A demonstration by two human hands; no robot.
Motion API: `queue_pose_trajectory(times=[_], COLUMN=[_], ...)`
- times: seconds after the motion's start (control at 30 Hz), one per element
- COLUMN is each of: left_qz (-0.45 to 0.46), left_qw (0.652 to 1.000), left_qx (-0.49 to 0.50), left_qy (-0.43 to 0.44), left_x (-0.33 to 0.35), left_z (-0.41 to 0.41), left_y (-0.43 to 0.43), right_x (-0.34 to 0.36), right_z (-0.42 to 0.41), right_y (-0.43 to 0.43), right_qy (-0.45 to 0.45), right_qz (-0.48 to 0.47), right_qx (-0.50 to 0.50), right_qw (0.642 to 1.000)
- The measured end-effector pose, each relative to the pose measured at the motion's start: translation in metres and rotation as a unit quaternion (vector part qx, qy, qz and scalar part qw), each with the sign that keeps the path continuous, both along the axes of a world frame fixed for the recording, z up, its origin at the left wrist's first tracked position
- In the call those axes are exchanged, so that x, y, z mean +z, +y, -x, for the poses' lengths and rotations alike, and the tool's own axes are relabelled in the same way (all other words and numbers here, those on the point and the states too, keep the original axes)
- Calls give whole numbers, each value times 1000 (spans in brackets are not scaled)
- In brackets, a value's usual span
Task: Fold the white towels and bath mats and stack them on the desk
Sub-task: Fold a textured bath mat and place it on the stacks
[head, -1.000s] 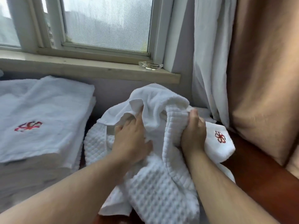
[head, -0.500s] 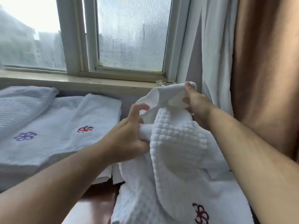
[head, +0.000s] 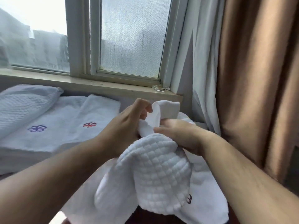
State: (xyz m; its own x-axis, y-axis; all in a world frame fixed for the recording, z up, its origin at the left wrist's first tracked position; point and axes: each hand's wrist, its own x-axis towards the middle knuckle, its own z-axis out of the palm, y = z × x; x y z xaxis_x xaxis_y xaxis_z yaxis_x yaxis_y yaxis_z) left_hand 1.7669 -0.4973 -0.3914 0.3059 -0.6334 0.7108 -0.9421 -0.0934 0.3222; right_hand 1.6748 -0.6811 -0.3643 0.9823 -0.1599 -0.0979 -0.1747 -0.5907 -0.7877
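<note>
Gripping a white waffle-textured bath mat (head: 158, 172) with both hands, raised in front of the window.

- The left hand (head: 127, 126) has its fingers curled and pinches the smooth upper edge of the mat.
- The right hand (head: 181, 136) is closed round the bunched cloth just beside it, with the thumb laid across the fold.
- The hands are close together, with only cloth between them.
- The mat is unfolded and crumpled. It hangs from the hands in a rounded lump and its lower part drapes out past the bottom of the frame.
- A dark embroidered mark (head: 189, 201) is partly visible on its lower right, half covered by a fold.
- Cannot tell whether the hanging end rests on anything.

To the left is a stack of folded white towels (head: 68, 139).

- The top layer shows a red embroidered logo (head: 89, 124) and, further left, a purple flower logo (head: 36, 128).
- A folded white waffle-weave piece (head: 21, 107) lies on the stack at the far left, overlapping the towel with the purple logo.

Behind the stack:

- A beige window sill (head: 97, 85) has a clear glass ashtray (head: 161, 88) at its right end.
- Above the sill is a pale-framed window with a misted pane (head: 132, 38).
- On the right, a white sheer curtain (head: 199, 62) hangs beside a brown drape (head: 258, 78).
</note>
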Motion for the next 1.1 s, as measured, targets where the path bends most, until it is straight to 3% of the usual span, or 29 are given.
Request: queue_pose_trajectory(times=[0.07,0.17,0.37,0.5,0.6,0.7,0.87,1.0,1.1], left_qz=[-40,-108,-239,-326,-345,-344,-357,-344,-332], left_qw=[999,994,968,942,932,929,918,916,909], left_qx=[2,7,37,65,105,134,171,191,216], left_qy=[5,33,-63,-53,-38,-22,-19,-79,-132], left_x=[-28,-64,-78,-69,-62,-60,-62,-63,-65], left_z=[7,20,51,72,78,79,85,88,82], left_y=[15,33,38,49,73,105,155,176,190], right_x=[-26,-68,-118,-119,-126,-131,-131,-132,-137], right_z=[9,37,91,96,97,88,66,43,30], right_y=[12,18,37,49,61,69,92,125,143], right_qy=[13,57,181,144,94,24,69,153,61], right_qz=[63,85,93,132,87,39,73,82,-5], right_qx=[-12,-21,14,36,34,-41,-69,-58,-86], right_qw=[998,994,979,980,991,998,993,983,994])
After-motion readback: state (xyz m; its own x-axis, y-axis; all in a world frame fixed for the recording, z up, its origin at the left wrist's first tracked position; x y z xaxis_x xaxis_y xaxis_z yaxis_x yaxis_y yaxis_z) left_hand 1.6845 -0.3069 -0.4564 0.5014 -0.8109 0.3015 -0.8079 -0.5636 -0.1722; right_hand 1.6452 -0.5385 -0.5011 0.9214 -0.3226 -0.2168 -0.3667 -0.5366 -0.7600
